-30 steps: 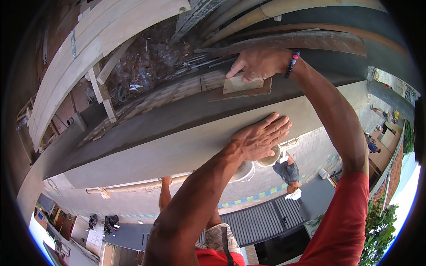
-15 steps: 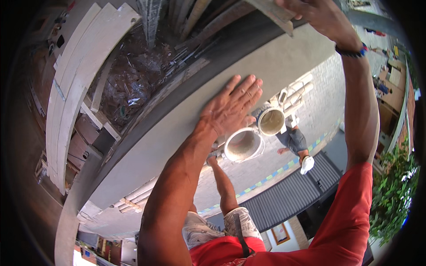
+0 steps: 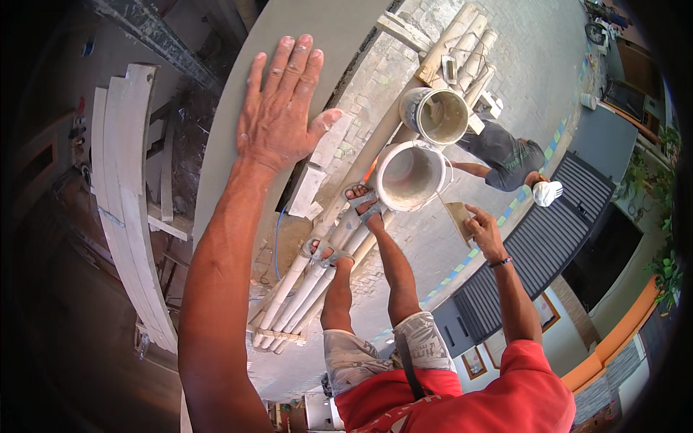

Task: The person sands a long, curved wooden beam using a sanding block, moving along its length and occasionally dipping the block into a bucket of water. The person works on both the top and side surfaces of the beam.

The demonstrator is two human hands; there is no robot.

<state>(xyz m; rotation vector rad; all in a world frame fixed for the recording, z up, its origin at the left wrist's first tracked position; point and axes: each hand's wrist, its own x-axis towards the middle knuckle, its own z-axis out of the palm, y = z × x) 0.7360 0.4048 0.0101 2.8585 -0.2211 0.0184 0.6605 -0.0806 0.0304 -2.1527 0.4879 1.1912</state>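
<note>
My left hand lies flat on a smooth grey plastered surface, its fingers stretched out and the thumb apart. Pale smears mark the fingertips. Lower and to the right, my right hand is closed on what looks like a plastering trowel; its thin flat blade shows nearly edge-on, the handle hidden by the fingers. Between the hands stands a white bucket with a wire handle and a little residue inside. Touching it is a second, stained bucket with some greyish material in it.
My sandalled feet stand on a raised platform of bamboo poles. Beyond the buckets, a person in a dark shirt and white cap is on the paved ground below. Long pale boards are at left, near a dark metal post.
My right hand has come down from the top right to beside the white bucket, carrying the trowel. My left hand has moved up and left, still flat. The view has shifted.
</note>
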